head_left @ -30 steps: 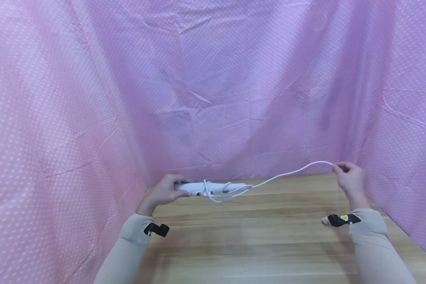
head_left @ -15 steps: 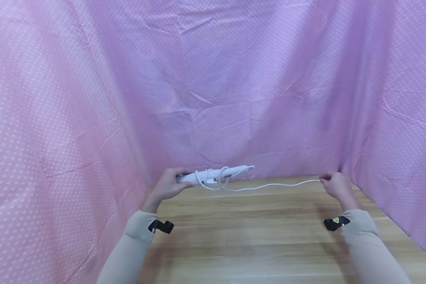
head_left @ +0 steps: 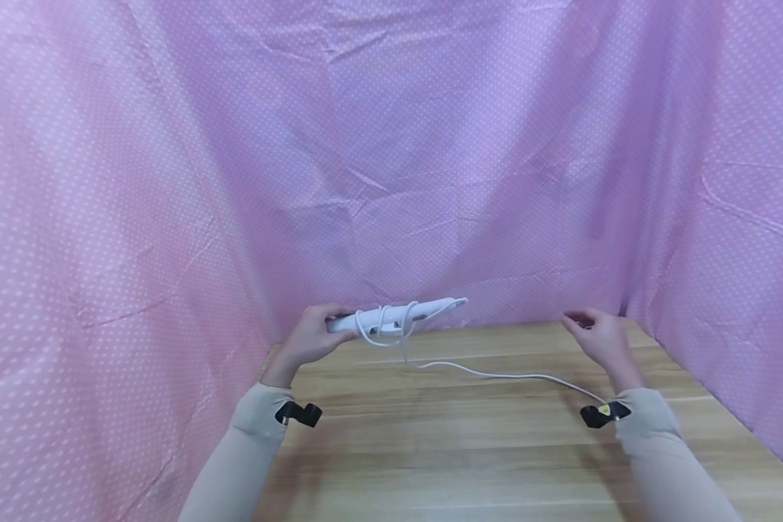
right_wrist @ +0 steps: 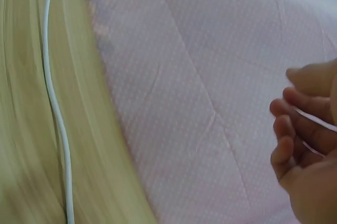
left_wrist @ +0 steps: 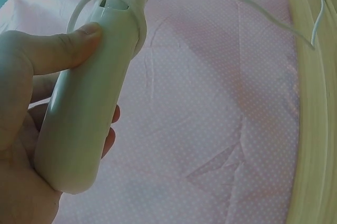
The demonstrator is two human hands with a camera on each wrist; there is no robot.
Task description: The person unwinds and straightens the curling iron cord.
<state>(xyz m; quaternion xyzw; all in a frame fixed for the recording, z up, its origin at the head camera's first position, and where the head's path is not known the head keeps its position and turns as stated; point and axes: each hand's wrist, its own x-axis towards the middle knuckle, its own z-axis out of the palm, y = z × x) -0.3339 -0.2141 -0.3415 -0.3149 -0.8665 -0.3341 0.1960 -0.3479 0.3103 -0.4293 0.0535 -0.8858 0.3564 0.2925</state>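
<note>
My left hand (head_left: 308, 337) grips one end of a long white corded device (head_left: 391, 317), thumb on the near face and fingers behind. In the left wrist view its smooth body (left_wrist: 84, 98) has a rounded end; its exact kind does not show. Loops of white cord (head_left: 381, 341) wrap its middle, and dark openings show along its lower side. From the loops the loose cord (head_left: 496, 375) drops to the table and runs right, passing behind the right wrist's camera. My right hand (head_left: 600, 335) hovers over the far table edge with loosely bent fingers (right_wrist: 295, 124), holding nothing.
A wooden table (head_left: 444, 449) lies under both hands. Pink dotted cloth (head_left: 431, 181) hangs behind it and along both sides. Black camera mounts stick out from the left sleeve (head_left: 261, 413) and the right sleeve (head_left: 649, 413).
My right hand has come down and inward and let go of the cord, which fell onto the table. The device's right end has risen in my left hand.
</note>
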